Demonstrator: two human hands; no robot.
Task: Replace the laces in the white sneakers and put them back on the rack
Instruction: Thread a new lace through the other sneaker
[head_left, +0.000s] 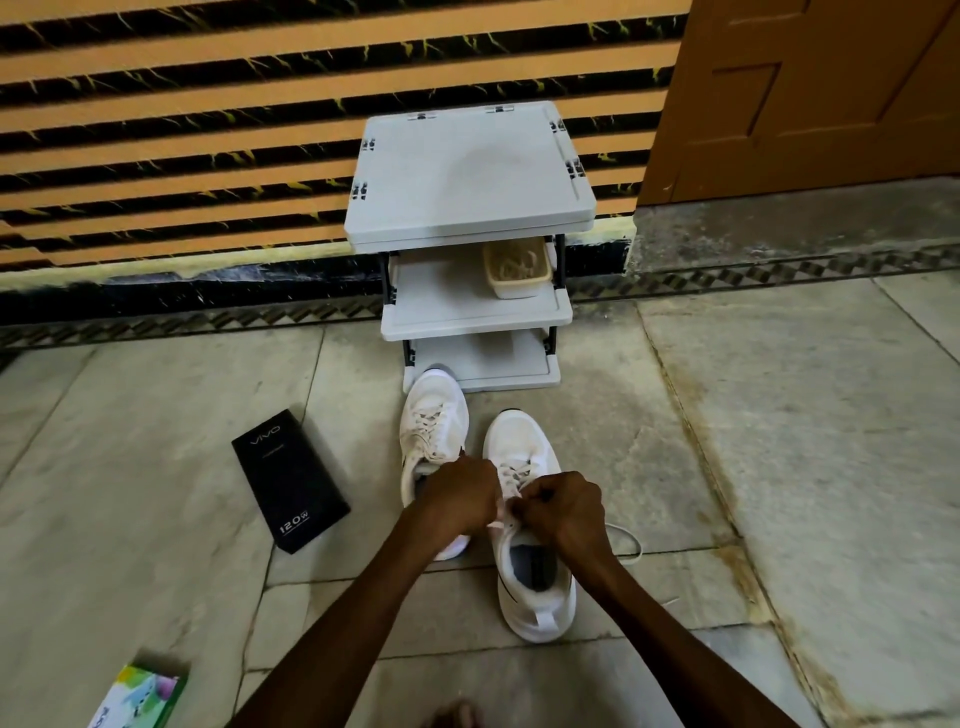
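Observation:
Two white sneakers stand on the stone floor in front of a grey three-shelf rack (470, 208). The left sneaker (434, 415) is laced. The right sneaker (522, 441) is nearer to me, with its lace (631, 545) trailing onto the floor at its right. My left hand (460, 499) and my right hand (563, 512) are both curled over the top eyelets of the right sneaker, each pinching the lace. The fingertips are hidden behind the knuckles.
A beige basket (517, 267) with laces sits on the rack's middle shelf. A black phone box (291, 478) lies on the floor to the left. A green and white carton (140, 699) lies at the bottom left. A wooden door (810, 93) is at the back right.

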